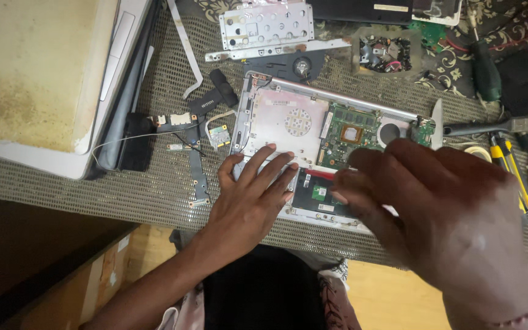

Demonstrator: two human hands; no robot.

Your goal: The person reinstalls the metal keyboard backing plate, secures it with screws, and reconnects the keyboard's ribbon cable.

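Two hands (249, 198) (441, 214) flat on laptop chassis (288, 122) near-edge.

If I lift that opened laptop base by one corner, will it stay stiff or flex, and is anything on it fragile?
The opened laptop base probably flexes a little: it looks like a thin shell with its cover off. The bare green circuit board is likely fragile. The left hand lies flat on it, so it may slide on the woven mat.
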